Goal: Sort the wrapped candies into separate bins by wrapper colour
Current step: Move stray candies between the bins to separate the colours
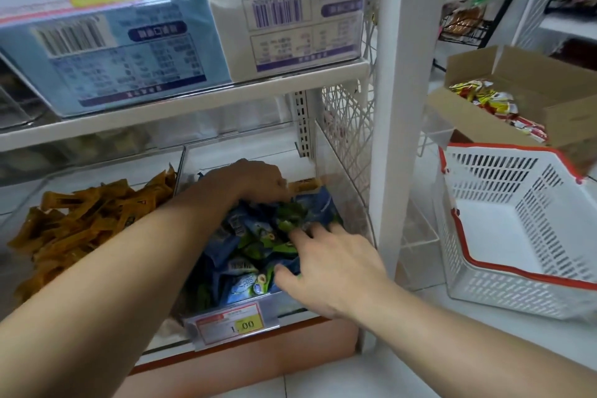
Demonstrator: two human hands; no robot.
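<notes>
A clear shelf bin point(274, 299) on the bottom shelf holds a mixed heap of blue-wrapped candies point(219, 245) and green-wrapped candies point(258, 244). My left hand point(252, 179) reaches deep into the back of this bin, fingers curled down into the heap; what they hold is hidden. My right hand point(329, 265) lies on the front right of the heap with fingers spread, touching blue and green wrappers. An orange-wrapped candy point(303, 185) shows at the bin's back, just right of my left hand. The neighbouring bin on the left holds orange-wrapped candies point(87, 220).
A white plastic basket point(523, 236) with a red rim stands on the floor to the right. Behind it an open cardboard box point(523, 97) holds red and yellow packets. A white shelf post point(400, 107) separates them from the bins. Boxes fill the upper shelf point(193, 100).
</notes>
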